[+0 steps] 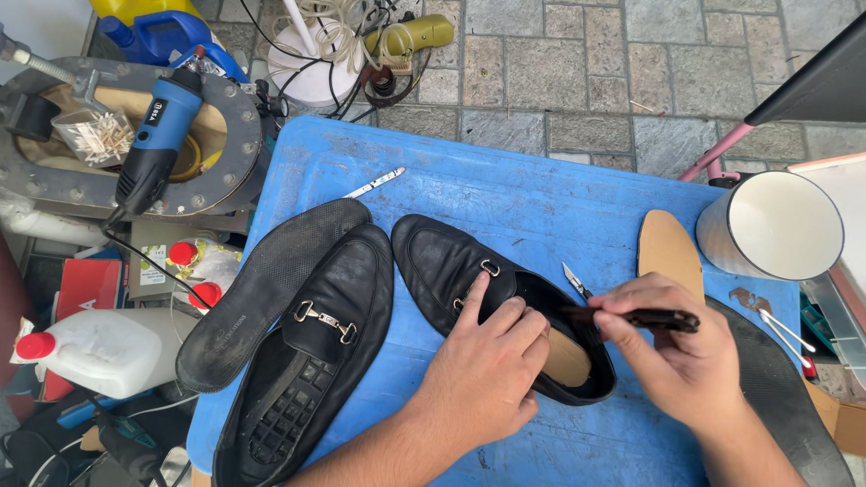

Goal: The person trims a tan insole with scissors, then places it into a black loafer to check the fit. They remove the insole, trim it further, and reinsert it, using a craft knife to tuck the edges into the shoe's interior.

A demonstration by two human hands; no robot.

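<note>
Left hand [487,361] rests on the right-hand loafer [451,271], fingers spread over the vamp and the front edge of the opening, forefinger reaching the metal bit; the grip is not closed round anything, only pressing down on the leather. Right hand [672,347] has its grip closed on a dark-handled knife [631,316], held level just above the shoe's opening, blade tip [571,275] pointing up-left, clear of the leather. The loafer lies near the middle of the blue bench [541,198], toe pointing up-left, a tan lining visible inside the heel.

A second loafer [311,352] lies to the left, with its treaded sole lining showing at the heel end. A black insole [262,289] lies along its left side, touching it. A tan insole [669,248] lies behind the right hand, a white cup [776,225] just beside it. A black sole sheet [785,388] lies under the right wrist. A small metal strip [374,183] lies near the bench's far edge. Off the bench, left: a blue rotary tool [158,135] on a round metal frame, and a white jug [108,347] with a red cap.
</note>
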